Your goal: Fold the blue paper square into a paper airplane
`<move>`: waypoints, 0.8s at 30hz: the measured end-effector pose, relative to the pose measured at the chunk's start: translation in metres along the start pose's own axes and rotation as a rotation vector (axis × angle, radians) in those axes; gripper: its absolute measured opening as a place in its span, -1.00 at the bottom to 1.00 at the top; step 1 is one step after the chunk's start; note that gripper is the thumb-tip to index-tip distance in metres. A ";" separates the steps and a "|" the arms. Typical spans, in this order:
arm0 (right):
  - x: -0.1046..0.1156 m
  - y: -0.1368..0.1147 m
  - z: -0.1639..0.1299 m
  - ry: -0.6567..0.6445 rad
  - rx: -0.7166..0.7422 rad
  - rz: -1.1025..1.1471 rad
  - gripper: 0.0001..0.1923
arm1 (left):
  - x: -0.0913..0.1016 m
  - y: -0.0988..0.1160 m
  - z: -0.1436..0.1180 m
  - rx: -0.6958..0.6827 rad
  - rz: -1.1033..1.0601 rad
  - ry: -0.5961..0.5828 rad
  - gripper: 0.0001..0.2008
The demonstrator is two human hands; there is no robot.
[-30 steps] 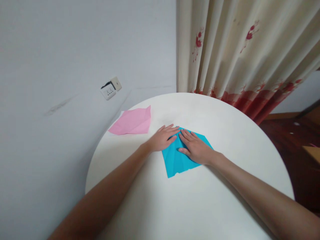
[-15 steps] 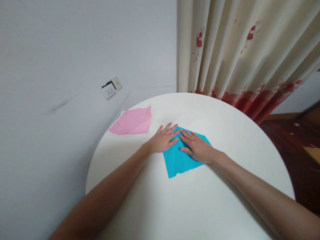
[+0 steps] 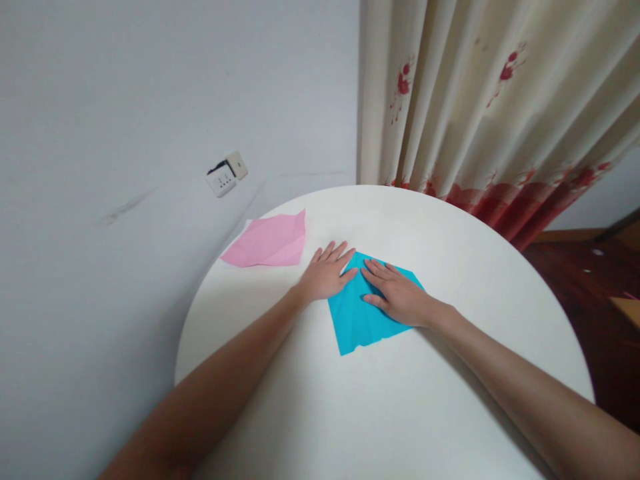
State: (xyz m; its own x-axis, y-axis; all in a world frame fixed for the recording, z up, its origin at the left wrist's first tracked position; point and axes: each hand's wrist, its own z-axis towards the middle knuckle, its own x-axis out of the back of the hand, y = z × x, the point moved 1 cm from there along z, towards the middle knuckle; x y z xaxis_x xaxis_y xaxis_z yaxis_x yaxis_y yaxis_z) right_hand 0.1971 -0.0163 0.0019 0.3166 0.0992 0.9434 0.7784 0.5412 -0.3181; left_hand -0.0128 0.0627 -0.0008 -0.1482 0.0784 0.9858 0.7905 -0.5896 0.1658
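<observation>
On the round white table (image 3: 480, 267), I see the blue paper sheet (image 3: 353, 323) lying partly under my flat, open right hand (image 3: 399, 295); my left hand (image 3: 324, 275), spread wide, covers its left edge.

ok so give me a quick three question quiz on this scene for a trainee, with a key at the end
1. True or false: the right hand lies on the blue paper.
2. Low down, the curtain turns which colour? a) green b) red c) yellow
3. Which hand is nearer the pink paper?

Key: 1. True. 2. b. 3. The left hand.
</observation>
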 end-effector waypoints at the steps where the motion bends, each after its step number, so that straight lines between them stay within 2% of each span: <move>1: 0.000 0.000 0.000 0.005 -0.001 0.002 -0.18 | 0.000 0.001 0.000 0.006 0.001 0.007 -0.37; 5: 0.000 0.000 0.000 -0.006 -0.005 -0.005 -0.17 | 0.001 0.001 -0.001 -0.009 -0.010 0.024 -0.38; 15: -0.001 0.000 0.000 -0.004 -0.002 -0.005 -0.17 | 0.000 -0.008 0.001 -0.138 -0.022 -0.054 -0.48; 24: -0.003 0.002 0.000 0.007 -0.004 -0.007 -0.17 | -0.001 -0.006 0.001 -0.052 -0.027 -0.003 -0.42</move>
State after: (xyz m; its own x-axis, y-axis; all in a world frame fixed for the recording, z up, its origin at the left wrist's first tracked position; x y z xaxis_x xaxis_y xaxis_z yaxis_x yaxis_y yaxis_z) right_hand 0.1979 -0.0159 -0.0012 0.3146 0.0895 0.9450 0.7826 0.5390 -0.3116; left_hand -0.0167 0.0669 -0.0022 -0.1674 0.0976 0.9811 0.7544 -0.6280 0.1912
